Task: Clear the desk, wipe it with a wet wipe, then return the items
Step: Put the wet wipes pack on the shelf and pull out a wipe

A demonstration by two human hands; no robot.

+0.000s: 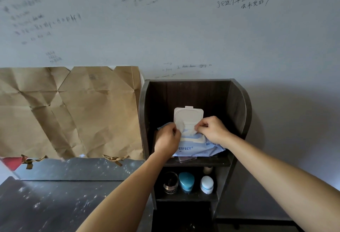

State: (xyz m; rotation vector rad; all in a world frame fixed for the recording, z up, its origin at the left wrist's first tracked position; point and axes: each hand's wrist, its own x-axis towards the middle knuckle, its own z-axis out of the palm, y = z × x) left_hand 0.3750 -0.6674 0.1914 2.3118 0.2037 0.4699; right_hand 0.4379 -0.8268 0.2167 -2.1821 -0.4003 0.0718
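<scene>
1. Wet wipe pack (198, 149) lies at the front edge of the shelf unit's (237, 103) top shelf, lid (188, 115) flipped up.
2. The left hand (166, 139) grips the pack's left end; the right hand (213, 129) pinches a wipe (189, 132) at the opening.
3. Clearing seems done, as far as the desk (55, 204) shows; wiping and returning items remain.
4. The lower shelf holds a dark jar (170, 183), a teal-capped jar (186, 182) and a white jar (207, 185).
</scene>
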